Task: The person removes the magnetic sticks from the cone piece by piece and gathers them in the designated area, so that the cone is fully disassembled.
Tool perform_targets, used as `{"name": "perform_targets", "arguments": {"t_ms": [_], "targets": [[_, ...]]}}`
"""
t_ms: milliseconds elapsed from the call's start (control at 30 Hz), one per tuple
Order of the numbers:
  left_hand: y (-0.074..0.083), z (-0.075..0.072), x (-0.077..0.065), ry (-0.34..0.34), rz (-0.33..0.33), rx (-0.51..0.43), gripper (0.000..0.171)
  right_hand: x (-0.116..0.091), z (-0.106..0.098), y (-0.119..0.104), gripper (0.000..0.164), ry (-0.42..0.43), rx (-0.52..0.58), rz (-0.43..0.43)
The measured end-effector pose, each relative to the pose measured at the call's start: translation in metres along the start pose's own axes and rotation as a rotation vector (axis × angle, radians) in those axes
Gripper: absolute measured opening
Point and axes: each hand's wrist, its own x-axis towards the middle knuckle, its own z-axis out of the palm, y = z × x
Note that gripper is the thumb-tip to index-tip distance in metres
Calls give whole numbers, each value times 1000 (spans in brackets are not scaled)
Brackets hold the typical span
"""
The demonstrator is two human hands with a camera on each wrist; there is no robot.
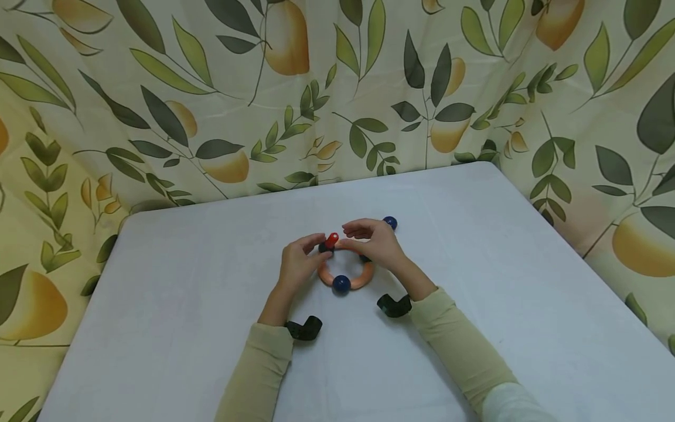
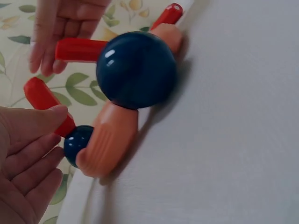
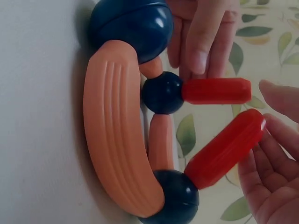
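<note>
Several orange curved pieces and blue balls form a ring (image 1: 327,277) on the table, with a large blue ball (image 1: 341,285) at its near side. On the ring's left, a red rod (image 1: 331,240) stands up from a smaller ball (image 2: 78,145). My left hand (image 1: 300,264) is beside that rod, thumb and fingers spread around it. Another red rod (image 3: 224,149) rises at a slant from the right ball (image 3: 175,196). Around its upper end my right hand (image 3: 271,186) is loosely spread, the thumb apart from it. In the head view that hand (image 1: 377,243) hides the right rod.
Behind my right hand another blue ball (image 1: 390,223) is on the white table (image 1: 200,305). A further red rod (image 2: 168,16) shows past the ring in the left wrist view. Dark wrist devices (image 1: 306,328) sit by both wrists. Leaf-patterned cloth (image 1: 337,88) hangs behind the table.
</note>
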Motion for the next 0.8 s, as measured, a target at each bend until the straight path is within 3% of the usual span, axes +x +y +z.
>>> {"name": "perform_targets", "arguments": {"t_ms": [267, 600, 800], "targets": [[-13, 3, 2, 8, 21, -22, 40, 4, 12, 0, 38, -65, -67, 8], [-20, 7, 2, 49, 60, 34, 30, 10, 21, -8, 28, -67, -238, -107], [-19, 7, 3, 56, 99, 53, 29, 12, 23, -8, 27, -55, -283, -113]]}}
